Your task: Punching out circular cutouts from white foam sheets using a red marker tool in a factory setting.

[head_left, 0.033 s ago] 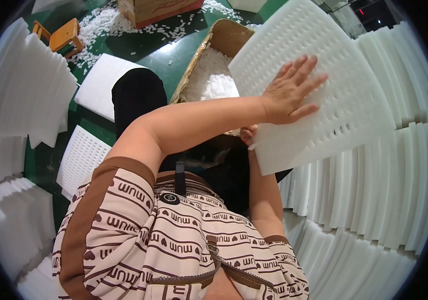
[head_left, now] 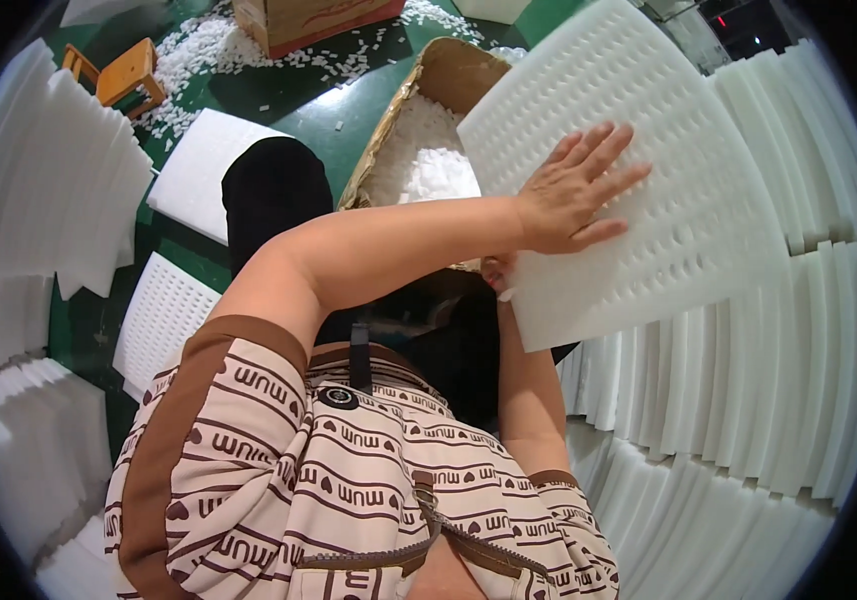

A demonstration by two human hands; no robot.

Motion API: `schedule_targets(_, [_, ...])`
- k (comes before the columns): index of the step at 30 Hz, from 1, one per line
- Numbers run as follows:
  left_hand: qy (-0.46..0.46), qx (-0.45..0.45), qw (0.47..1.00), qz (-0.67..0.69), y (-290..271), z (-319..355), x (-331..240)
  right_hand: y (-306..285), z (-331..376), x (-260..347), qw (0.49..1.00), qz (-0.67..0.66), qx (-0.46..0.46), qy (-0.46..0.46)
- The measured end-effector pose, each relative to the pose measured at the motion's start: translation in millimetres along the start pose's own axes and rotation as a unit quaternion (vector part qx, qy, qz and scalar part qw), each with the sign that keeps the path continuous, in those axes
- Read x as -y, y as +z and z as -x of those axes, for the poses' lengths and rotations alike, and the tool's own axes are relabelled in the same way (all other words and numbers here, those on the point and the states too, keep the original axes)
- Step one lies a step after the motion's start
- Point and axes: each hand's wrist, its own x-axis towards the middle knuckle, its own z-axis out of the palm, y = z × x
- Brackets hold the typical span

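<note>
A large white foam sheet (head_left: 649, 260) with rows of small slots stands tilted at the right, over the side of a cardboard box. My left hand (head_left: 577, 190) lies on its face with the fingers spread, the left arm reaching across to the right. At the sheet's lower left edge, my right hand (head_left: 496, 272) has its fingers curled against the edge and grips it. Much of that hand is hidden behind the sheet and the left arm. Small white foam pieces (head_left: 444, 175) fill part of the open cardboard box (head_left: 379, 140) just beyond.
Stacks of white foam sheets stand on the right (head_left: 739, 370) and left (head_left: 44, 180). Single sheets (head_left: 214, 165) lie on the green floor beside my black-clad knee (head_left: 277, 190). Farther off are a small wooden stool (head_left: 129, 72), scattered foam bits (head_left: 199, 55) and another box (head_left: 314, 20).
My left hand has slid slightly left and down across the sheet. A few dark slots low on the sheet now look white. The right hand keeps its place at the edge.
</note>
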Motion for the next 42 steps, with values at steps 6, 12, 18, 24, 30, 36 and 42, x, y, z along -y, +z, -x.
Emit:
schedule_targets(6, [0.003,0.165,0.986,-0.039,-3,65,18,51,15,-9,0.974,0.185,-0.121,-0.041])
schedule_targets(12, [-0.053,0.324,0.943,-0.056,-41,78,18,80,-5,15,0.903,0.349,-0.23,-0.101])
schedule_targets(18, [-0.509,0.051,0.795,0.327,-137,44,54,111,17,65,0.755,0.481,-0.403,-0.187])
schedule_targets(24, [-0.462,0.002,0.551,0.695,-180,64,108,113,11,126,0.443,0.78,-0.396,-0.194])
schedule_targets(30, [-0.539,-0.057,0.632,0.553,-158,93,108,116,-21,141,0.353,0.838,-0.34,-0.242])
schedule_targets(36, [-0.578,-0.01,0.66,0.48,-137,84,104,114,-19,143,0.269,0.845,-0.377,-0.267])
schedule_targets(42, [-0.633,0.006,0.641,0.434,-111,58,97,101,13,150,0.06,0.84,-0.441,-0.311])
